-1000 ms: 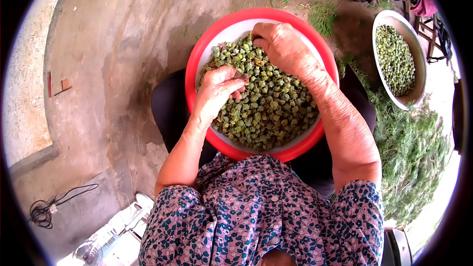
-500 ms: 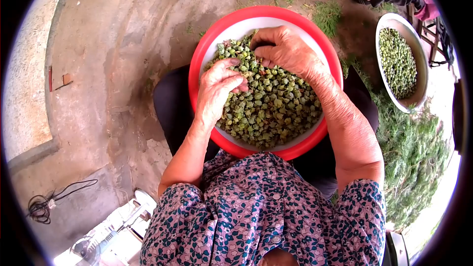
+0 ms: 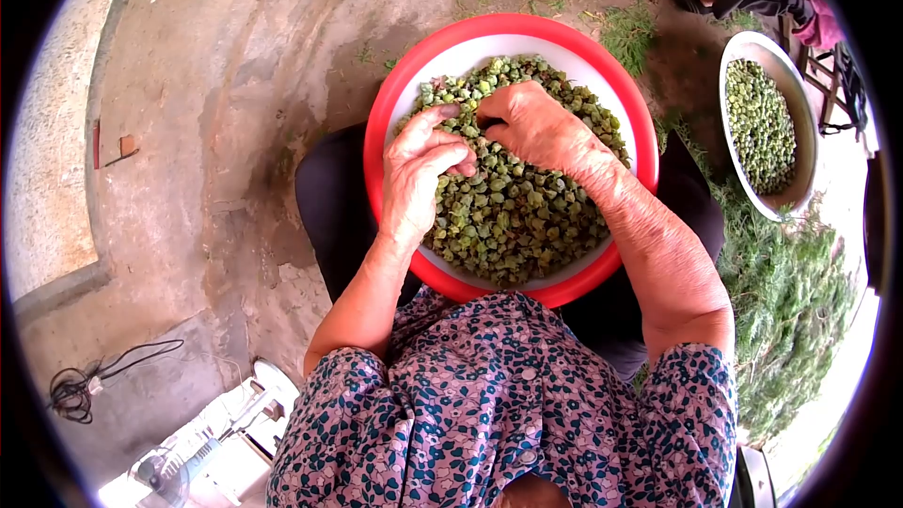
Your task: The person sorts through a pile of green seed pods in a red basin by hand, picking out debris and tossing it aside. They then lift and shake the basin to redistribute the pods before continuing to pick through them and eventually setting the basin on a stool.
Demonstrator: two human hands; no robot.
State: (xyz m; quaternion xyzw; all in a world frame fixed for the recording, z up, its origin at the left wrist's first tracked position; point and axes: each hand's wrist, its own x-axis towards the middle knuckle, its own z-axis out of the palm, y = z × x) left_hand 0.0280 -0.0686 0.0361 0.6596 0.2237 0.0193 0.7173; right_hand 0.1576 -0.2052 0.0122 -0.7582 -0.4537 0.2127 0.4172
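L hand (image 3: 421,162) half-curled, R hand (image 3: 538,127) pinched w/ fingertips hidden, grip contents unclear, both over green pods (image 3: 513,216), center; upper-right basin (image 3: 807,146) partly shadowed

Text, labels, brands, numbers and signs: none readable, at any clock position.
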